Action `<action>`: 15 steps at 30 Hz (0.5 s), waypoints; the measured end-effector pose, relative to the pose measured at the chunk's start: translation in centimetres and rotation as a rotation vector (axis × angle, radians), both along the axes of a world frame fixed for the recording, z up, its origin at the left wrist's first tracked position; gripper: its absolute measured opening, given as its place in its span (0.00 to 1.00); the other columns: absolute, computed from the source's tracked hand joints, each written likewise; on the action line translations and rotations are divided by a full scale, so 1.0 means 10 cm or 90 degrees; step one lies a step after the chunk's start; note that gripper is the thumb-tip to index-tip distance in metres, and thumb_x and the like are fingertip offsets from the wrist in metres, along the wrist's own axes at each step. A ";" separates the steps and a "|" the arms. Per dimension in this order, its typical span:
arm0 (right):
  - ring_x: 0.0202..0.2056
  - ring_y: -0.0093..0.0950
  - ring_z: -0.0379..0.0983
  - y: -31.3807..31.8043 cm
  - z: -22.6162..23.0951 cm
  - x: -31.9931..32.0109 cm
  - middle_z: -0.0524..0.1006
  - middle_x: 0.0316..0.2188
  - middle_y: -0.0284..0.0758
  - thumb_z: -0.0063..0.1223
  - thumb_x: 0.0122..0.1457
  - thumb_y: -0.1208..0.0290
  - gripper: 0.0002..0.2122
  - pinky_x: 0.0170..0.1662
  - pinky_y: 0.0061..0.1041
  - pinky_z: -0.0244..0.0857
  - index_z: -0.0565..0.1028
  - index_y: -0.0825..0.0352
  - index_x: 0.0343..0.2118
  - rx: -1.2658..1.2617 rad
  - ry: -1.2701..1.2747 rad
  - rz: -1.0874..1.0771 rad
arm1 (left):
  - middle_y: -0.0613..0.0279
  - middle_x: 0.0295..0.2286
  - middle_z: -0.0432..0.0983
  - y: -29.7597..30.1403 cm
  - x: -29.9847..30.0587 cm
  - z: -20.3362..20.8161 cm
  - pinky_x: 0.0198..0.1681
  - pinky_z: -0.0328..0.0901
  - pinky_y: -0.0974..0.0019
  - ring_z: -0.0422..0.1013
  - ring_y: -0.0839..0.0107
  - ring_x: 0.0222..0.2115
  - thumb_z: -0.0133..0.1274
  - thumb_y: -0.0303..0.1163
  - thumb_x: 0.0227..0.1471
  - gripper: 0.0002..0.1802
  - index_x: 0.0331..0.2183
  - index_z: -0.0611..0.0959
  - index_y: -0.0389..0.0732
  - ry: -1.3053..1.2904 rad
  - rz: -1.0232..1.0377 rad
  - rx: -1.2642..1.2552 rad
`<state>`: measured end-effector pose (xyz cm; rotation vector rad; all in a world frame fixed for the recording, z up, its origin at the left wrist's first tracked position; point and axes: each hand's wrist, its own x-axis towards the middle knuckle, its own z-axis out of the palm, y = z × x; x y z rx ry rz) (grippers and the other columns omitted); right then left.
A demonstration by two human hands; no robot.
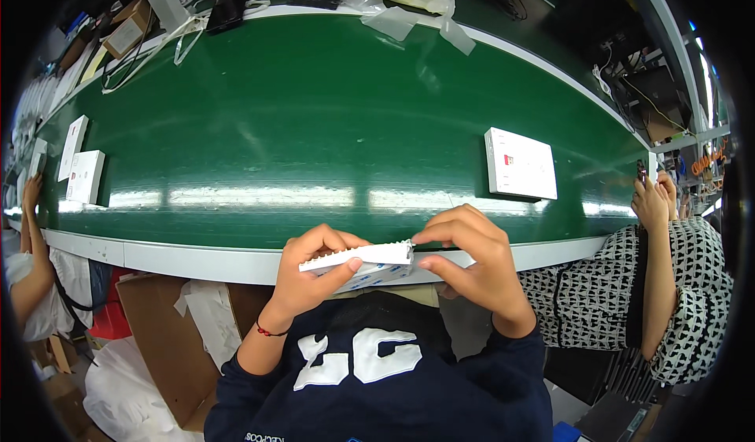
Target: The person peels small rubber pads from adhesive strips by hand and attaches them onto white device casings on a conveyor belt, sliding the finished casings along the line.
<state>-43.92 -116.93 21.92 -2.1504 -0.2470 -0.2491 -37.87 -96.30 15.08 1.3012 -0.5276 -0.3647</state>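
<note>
Two bare hands on the job here, and one white piece between them. My left hand (311, 270) has the left end of this flat white block (366, 255), thumb along the near side and fingers curled round the back, so that grip is closed up on it. The block has a toothed-looking edge on top and blue marks on the face below. It's up in front of me, over the near white rim (197, 261) of the green table (299, 112). My right hand (476, 257) is at the other end, thumb and index tips a narrow gap apart right by the corner; can't tell if I'm pinching anything there. Red cord bracelet (271, 333) on my left wrist, btw. Farther right on the green there's a white box (521, 164), and two more white boxes (85, 176) sit way over left.
</note>
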 end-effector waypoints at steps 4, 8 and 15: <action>0.28 0.24 0.65 0.17 -0.01 0.06 0.74 0.27 0.32 0.58 0.38 0.80 0.09 0.30 0.19 0.59 0.75 0.66 0.27 -0.102 -0.053 0.002 | 0.53 0.30 0.78 0.04 -0.01 -0.01 0.23 0.59 0.79 0.66 0.79 0.19 0.56 0.20 0.39 0.11 0.20 0.68 0.39 -0.002 -0.003 0.011; 0.26 0.24 0.65 0.22 -0.06 0.04 0.74 0.26 0.31 0.58 0.40 0.80 0.09 0.29 0.19 0.59 0.75 0.65 0.27 -0.179 -0.105 -0.006 | 0.54 0.30 0.78 0.05 -0.01 -0.02 0.23 0.59 0.79 0.66 0.79 0.19 0.56 0.20 0.39 0.11 0.20 0.68 0.39 -0.011 0.004 0.026; 0.24 0.23 0.64 0.20 -0.11 0.02 0.72 0.28 0.30 0.56 0.43 0.78 0.05 0.31 0.20 0.59 0.73 0.65 0.25 -0.378 -0.329 0.091 | 0.54 0.30 0.78 0.01 -0.02 0.00 0.22 0.59 0.80 0.65 0.79 0.18 0.55 0.20 0.40 0.11 0.20 0.68 0.39 0.031 0.040 -0.023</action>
